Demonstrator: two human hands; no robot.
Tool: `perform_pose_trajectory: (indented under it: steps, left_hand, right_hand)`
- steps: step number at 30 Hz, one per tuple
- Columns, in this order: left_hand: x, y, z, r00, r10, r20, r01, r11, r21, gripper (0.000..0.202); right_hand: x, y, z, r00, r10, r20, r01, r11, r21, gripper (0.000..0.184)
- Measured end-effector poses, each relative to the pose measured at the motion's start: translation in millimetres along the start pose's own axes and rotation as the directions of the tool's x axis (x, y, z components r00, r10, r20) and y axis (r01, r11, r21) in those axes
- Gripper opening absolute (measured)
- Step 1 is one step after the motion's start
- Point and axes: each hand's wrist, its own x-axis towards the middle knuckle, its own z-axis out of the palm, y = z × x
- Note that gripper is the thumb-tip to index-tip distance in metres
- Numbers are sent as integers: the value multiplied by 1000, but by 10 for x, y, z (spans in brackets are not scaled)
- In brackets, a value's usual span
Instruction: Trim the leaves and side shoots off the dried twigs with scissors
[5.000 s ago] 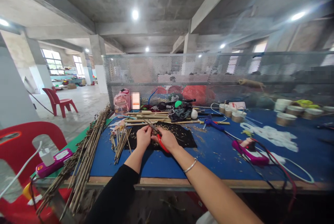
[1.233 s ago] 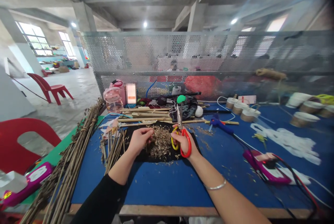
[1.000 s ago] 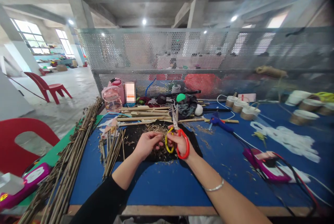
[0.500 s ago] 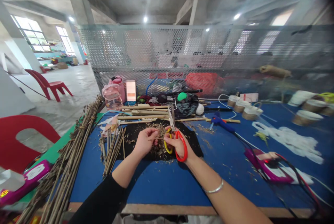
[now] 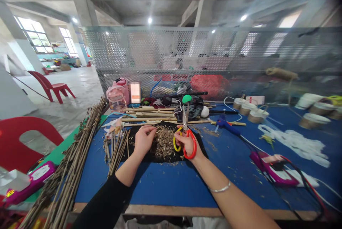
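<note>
While in right hand (image 5: 189, 144), bicoloured scissors (image 5: 185, 125)

Nearer red chair (image 5: 10, 143) cut off at left, stick bundle (image 5: 74, 157) at bottom, pinch of left hand (image 5: 143, 141) unclear

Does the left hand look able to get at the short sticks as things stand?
Probably yes: the short sticks lie beside the left hand, with nothing standing between; whether it holds something is unclear.

One head cam, wide-angle, faces fwd & a bit down from wearer's side of blue tabletop (image 5: 160, 186); L hand (image 5: 143, 140) & R hand (image 5: 189, 144) close, perforated metal screen (image 5: 145, 56) farther bk.
</note>
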Motion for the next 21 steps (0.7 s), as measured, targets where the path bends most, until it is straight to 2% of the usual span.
perform_pose_trajectory:
  steps: [1, 3, 4, 6, 7, 9, 12, 15, 17, 21]
  left_hand:
    - [-12, 10, 2, 1000, 8, -2, -8, 1000, -20, 13]
    - [-54, 35, 36, 994, -86, 63, 92, 990, -104, 21]
    - [-82, 52, 69, 979, -160, 126, 180, 969, -169, 27]
    - [-138, 98, 157, 923, -275, 270, 352, 886, -301, 36]
    - [-161, 128, 206, 899, -290, 327, 403, 840, -363, 38]
    - [-185, 189, 292, 878, -299, 375, 455, 766, -454, 40]
    - [-169, 228, 352, 884, -319, 342, 459, 733, -502, 46]
    - [-136, 163, 330, 893, -312, 325, 437, 778, -452, 45]
    - [-135, 96, 303, 896, -285, 341, 409, 829, -382, 41]
    - [-184, 50, 276, 921, -216, 324, 310, 910, -275, 40]
  right_hand:
    - [2, -8, 10, 1000, 3, -8, -3, 1000, 15, 48]
    - [4, -32, 53, 999, 5, -44, -3, 999, 49, 50]
    - [6, -45, 85, 998, 5, -69, -1, 998, 60, 51]
    - [13, -67, 161, 994, 6, -112, 0, 999, 49, 52]
    - [19, -74, 200, 992, 7, -123, -4, 1000, 21, 51]
    - [36, -77, 266, 994, -5, -107, -4, 997, -82, 49]
    - [60, -55, 313, 992, -104, -73, 82, 963, -257, 42]
    - [55, -18, 307, 972, -230, -53, 182, 873, -452, 39]
    - [34, 3, 290, 970, -244, -18, 202, 839, -505, 38]
    - [-17, 14, 252, 976, -213, 42, 205, 843, -497, 39]
